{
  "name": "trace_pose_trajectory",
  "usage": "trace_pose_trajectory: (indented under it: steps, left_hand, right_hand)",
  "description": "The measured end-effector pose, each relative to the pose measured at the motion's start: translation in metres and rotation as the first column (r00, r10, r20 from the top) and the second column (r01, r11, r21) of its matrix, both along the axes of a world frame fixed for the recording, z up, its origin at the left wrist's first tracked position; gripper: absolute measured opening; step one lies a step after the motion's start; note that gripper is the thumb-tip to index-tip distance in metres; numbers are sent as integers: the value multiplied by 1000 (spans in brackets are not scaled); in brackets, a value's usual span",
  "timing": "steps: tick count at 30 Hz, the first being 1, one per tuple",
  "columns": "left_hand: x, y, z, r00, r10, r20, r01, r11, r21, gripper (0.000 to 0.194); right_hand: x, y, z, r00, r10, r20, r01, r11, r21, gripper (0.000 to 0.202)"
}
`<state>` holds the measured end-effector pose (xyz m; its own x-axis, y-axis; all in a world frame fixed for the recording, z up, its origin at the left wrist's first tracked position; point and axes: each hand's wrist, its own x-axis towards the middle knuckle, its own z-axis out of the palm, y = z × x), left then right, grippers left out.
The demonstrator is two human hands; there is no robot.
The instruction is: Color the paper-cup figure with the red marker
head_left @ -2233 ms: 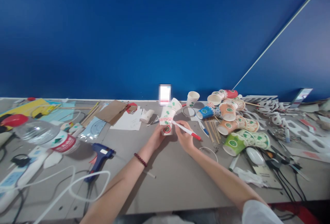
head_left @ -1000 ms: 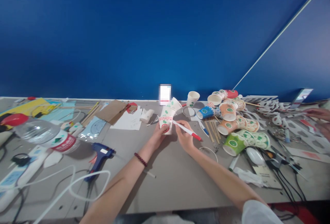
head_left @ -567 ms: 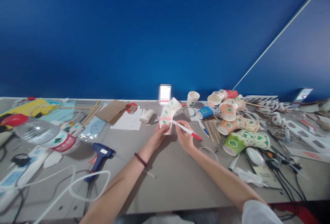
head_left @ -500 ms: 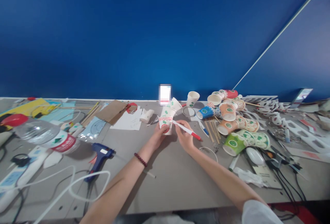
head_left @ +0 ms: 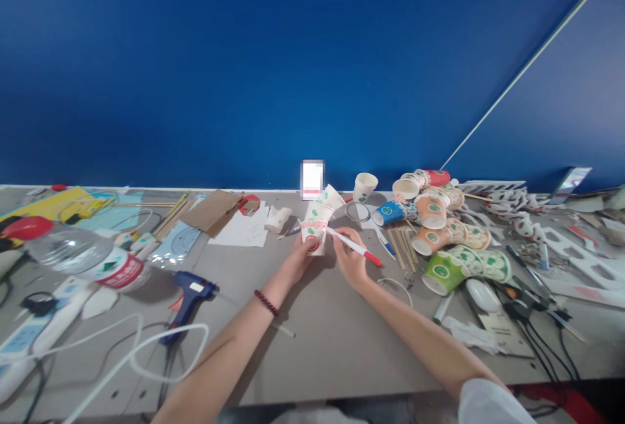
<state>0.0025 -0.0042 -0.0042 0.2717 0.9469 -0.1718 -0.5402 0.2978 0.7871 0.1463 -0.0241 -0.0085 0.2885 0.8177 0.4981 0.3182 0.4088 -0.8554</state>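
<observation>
Clasps the joined paper cups (head_left: 317,214) in the left hand (head_left: 299,258), clamped round the nearest cup with the thumb across its printed side. Pinches a white pen (head_left: 355,247) with a red end in the right hand (head_left: 350,256), just right of that hold, aiming the tip at the side of the cups; cannot tell if touching. Works above a grey tabletop (head_left: 317,346), scuffed and dotted with small dark holes left of the grip and toward the body. Faces a deep blue wall (head_left: 219,72) beyond the grip, edged along the bottom by a pale strip (head_left: 146,187) and cut far to the right by a slanting white line (head_left: 532,59). Shows a pixelated bright screen (head_left: 312,178) directly behind the cups, and an upright paper cup (head_left: 365,187) behind and right. Finds a heap of coloured cups (head_left: 432,212) farther right, near wooden sticks (head_left: 403,251). Leads the eye left of the grip past a white sheet (head_left: 239,232) and cardboard (head_left: 212,211) to a blue glue gun (head_left: 188,303), a tilted bottle (head_left: 88,251) and a power strip (head_left: 46,320), with a looped white cable (head_left: 168,329) nearer the body.
</observation>
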Motion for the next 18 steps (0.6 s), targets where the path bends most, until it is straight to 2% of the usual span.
trace_pose_trajectory:
  steps: [14, 18]
  left_hand:
    - [1, 1, 1, 1000, -2, 26, 2, 1000, -5, 46]
    - [-1, -1, 5, 999, -44, 29, 44, 999, 11, 44]
  right_hand:
    - [-1, -1, 0, 999, 1, 34, -2, 999, 36, 14]
    - [-1, -2, 0, 999, 28, 41, -29, 999, 27, 15]
